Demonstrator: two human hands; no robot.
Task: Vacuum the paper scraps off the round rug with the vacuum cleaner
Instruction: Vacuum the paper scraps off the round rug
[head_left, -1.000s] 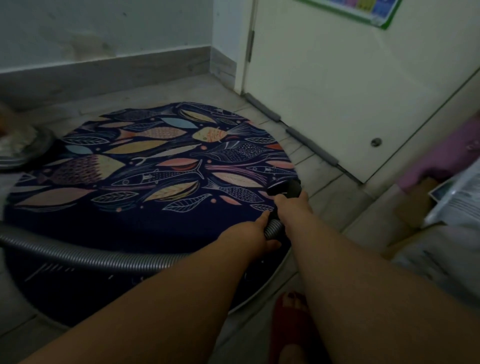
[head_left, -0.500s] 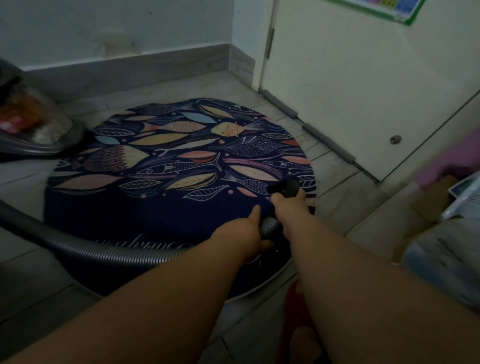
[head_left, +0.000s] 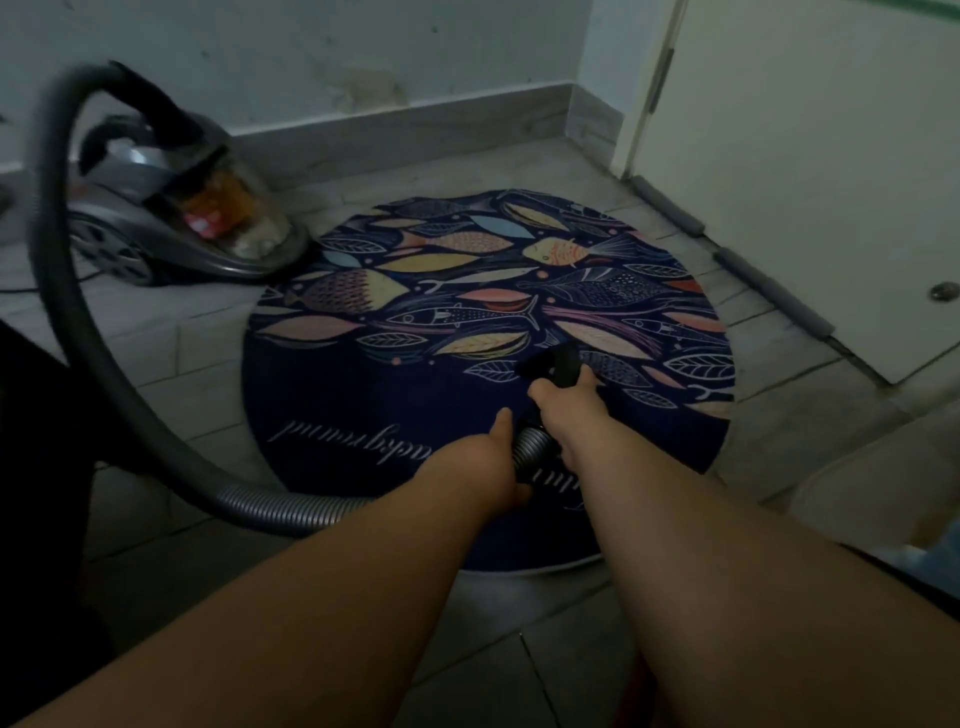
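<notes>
Fingers of both hands are wrapped around the vacuum's hose end: from my remote seat I see the left hand (head_left: 485, 462) clenched on the ribbed grey hose (head_left: 171, 447), thumb raised, and the right hand (head_left: 563, 402) just ahead of it, gripping the black nozzle (head_left: 553, 364). Both bare forearms reach in from the bottom of the view.

By size, I take the grey tiled floor (head_left: 171, 364) first, with a pale wall and grey skirting at the far side. A white door (head_left: 810, 171) fills the upper right, with grey foam strips lying along its bottom edge.

The round rug (head_left: 467, 291) lies in the middle of the floor, dark blue with fish and leaf shapes on its far half and pale script on the near half. I can make out no paper scraps on it; the light is dim.

The vacuum cleaner (head_left: 171, 208) sits on the tiles at the rug's far-left edge, its clear dust bin showing orange and pale contents. Its hose arcs up and left, then curves down across the floor to my hands.

The nozzle tip rests over the right part of the rug, at the edge of the patterned area; I cannot tell whether it touches the pile
</notes>
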